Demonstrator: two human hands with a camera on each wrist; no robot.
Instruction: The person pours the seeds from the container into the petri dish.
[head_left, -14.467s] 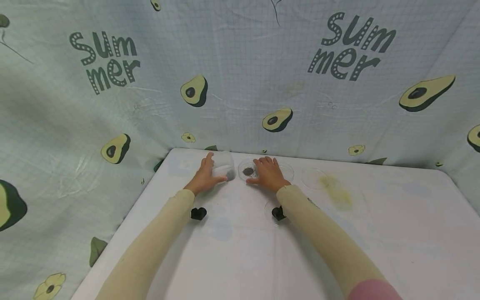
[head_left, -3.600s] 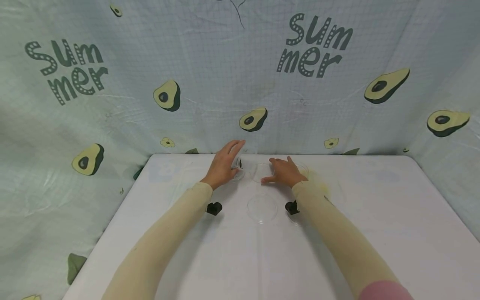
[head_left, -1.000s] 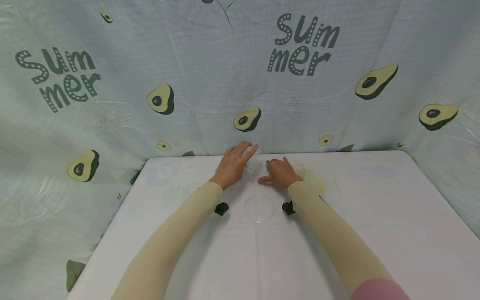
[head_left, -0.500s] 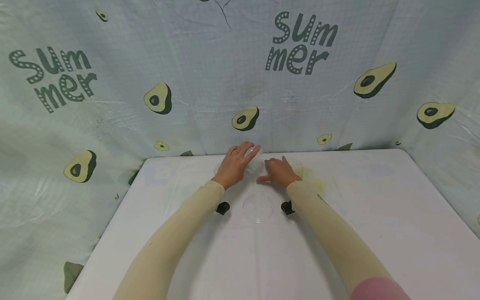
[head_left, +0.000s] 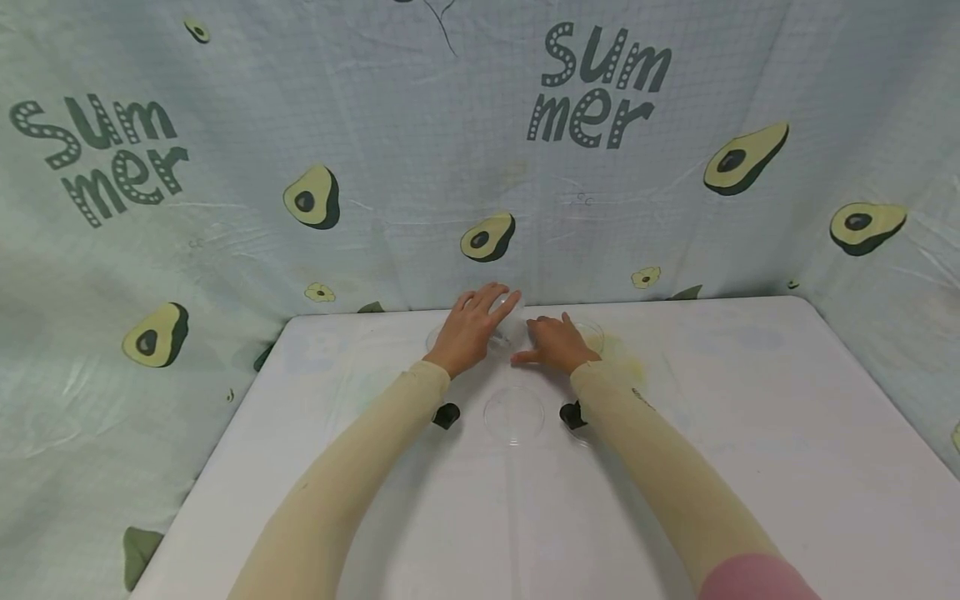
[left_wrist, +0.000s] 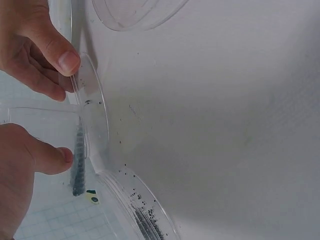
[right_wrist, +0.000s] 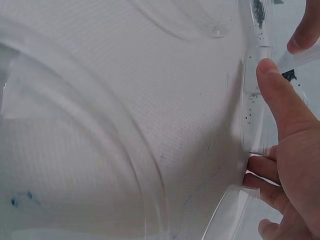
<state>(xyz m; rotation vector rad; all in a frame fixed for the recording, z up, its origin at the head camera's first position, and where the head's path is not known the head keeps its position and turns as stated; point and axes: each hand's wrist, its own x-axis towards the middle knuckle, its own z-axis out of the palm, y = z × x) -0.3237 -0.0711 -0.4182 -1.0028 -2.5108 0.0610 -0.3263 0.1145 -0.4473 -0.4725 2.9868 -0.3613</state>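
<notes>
In the head view my left hand (head_left: 468,333) is at the back of the table, holding a clear plastic container (left_wrist: 42,117) tilted over a petri dish. Small dark grains (left_wrist: 78,165) lie along the container's lower side. My right hand (head_left: 558,343) steadies that petri dish (right_wrist: 254,112) by its rim, thumb on the near side and fingers curled behind. A few grains lie in this dish. Beside it in the left wrist view, a second petri dish (left_wrist: 157,212) bears a heap of dark grains; the left hand partly hides it in the head view.
Another clear dish (head_left: 513,415) lies in front of the hands, one more (head_left: 590,336) right of the right hand, and part of another shows under the right wrist. A yellowish stain (head_left: 626,358) marks the white table (head_left: 712,467). A printed curtain (head_left: 420,125) hangs behind.
Since the earliest frame my right hand has gone from the dish with the dark heap to another dish. My left hand has shifted right with the container. Over the last second both hands barely move.
</notes>
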